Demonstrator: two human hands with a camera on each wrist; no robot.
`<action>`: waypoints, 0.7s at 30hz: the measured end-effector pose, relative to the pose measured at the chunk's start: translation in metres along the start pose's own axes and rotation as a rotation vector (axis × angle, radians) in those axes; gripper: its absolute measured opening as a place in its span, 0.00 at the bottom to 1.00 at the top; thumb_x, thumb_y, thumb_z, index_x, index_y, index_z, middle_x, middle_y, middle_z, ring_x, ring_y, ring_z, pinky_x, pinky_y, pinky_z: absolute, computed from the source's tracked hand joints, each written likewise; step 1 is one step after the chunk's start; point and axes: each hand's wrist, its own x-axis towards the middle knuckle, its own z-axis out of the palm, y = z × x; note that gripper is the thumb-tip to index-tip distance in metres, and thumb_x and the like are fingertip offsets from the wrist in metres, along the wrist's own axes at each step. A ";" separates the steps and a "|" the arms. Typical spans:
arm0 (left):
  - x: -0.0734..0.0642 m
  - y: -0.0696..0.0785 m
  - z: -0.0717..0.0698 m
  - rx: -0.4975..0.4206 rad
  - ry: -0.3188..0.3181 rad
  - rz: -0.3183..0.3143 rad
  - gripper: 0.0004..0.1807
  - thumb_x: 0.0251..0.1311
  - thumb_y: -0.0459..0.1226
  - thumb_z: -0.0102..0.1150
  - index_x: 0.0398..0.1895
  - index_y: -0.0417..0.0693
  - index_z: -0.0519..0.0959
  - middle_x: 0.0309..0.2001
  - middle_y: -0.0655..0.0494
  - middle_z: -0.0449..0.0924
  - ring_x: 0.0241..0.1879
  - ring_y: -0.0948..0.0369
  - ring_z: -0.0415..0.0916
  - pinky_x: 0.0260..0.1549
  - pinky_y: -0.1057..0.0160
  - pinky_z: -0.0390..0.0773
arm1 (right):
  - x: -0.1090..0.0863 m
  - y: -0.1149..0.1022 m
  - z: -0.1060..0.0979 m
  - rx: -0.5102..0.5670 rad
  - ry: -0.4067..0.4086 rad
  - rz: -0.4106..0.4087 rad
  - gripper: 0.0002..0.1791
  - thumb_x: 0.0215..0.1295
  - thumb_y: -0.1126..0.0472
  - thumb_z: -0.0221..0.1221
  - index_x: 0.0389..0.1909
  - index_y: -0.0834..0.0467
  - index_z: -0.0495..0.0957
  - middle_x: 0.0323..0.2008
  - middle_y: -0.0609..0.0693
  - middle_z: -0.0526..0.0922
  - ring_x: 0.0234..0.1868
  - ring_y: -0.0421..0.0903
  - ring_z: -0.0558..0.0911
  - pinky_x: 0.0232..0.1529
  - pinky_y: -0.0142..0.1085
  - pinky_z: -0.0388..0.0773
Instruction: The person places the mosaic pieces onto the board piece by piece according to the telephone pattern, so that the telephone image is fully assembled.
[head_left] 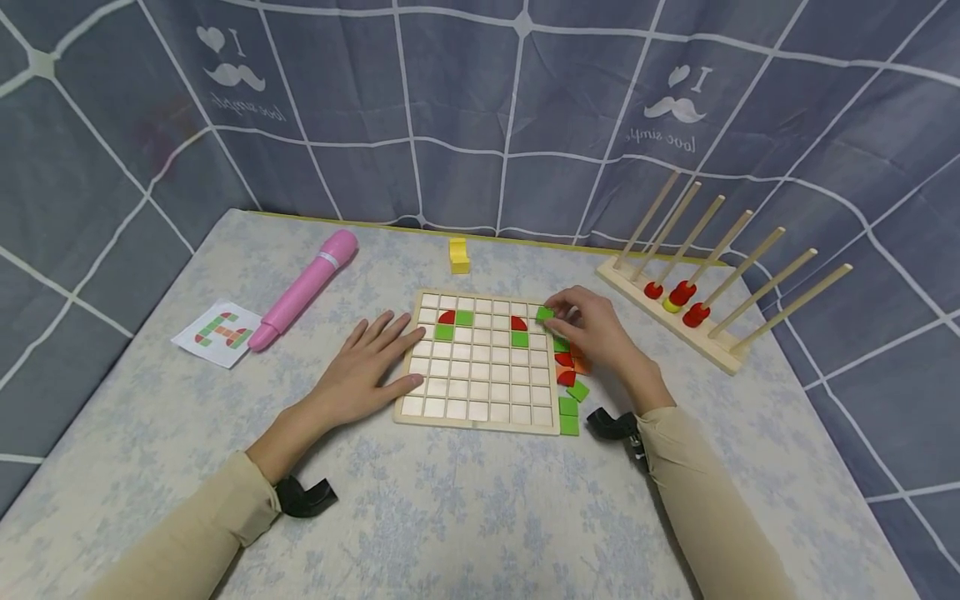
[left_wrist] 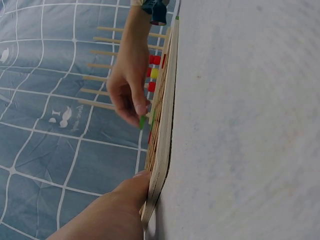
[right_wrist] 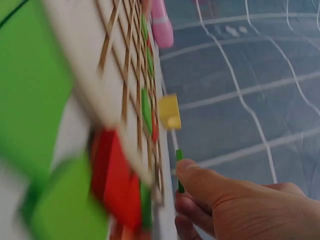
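A wooden grid board point(head_left: 480, 389) lies on the table, with green square tiles point(head_left: 444, 332) and red quarter-round tiles point(head_left: 518, 323) in some upper cells. My left hand point(head_left: 363, 367) rests with spread fingers on the board's left edge. Near the upper right corner, my right hand point(head_left: 592, 327) pinches a green square tile point(right_wrist: 180, 170) between thumb and fingers, held a little above the board. Beside the board's right edge lie loose green tiles point(head_left: 568, 407), red quarter-round tiles point(head_left: 566, 378) and orange tiles point(head_left: 581, 364), partly under the right hand.
A pattern card point(head_left: 217, 354) and a pink cylinder point(head_left: 300, 292) lie at the left. A small yellow block point(head_left: 459, 256) stands behind the board. At the right is a wooden peg stand point(head_left: 705, 343) with red and yellow beads. A blue curtain point(head_left: 465, 100) hangs behind the table.
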 end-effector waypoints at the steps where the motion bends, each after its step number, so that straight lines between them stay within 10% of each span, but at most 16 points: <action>1: 0.000 0.000 0.000 0.001 0.000 0.000 0.42 0.72 0.54 0.61 0.84 0.52 0.61 0.84 0.44 0.54 0.85 0.42 0.43 0.82 0.36 0.40 | 0.004 -0.005 0.002 0.001 -0.008 -0.010 0.14 0.70 0.63 0.70 0.54 0.62 0.84 0.42 0.56 0.83 0.43 0.50 0.83 0.49 0.47 0.85; 21: 0.000 0.004 -0.002 -0.009 -0.005 0.000 0.41 0.72 0.54 0.61 0.84 0.51 0.61 0.84 0.44 0.53 0.85 0.42 0.43 0.81 0.36 0.40 | 0.040 -0.055 0.047 -0.036 -0.105 -0.084 0.14 0.69 0.59 0.71 0.53 0.58 0.87 0.45 0.53 0.85 0.45 0.48 0.82 0.46 0.42 0.82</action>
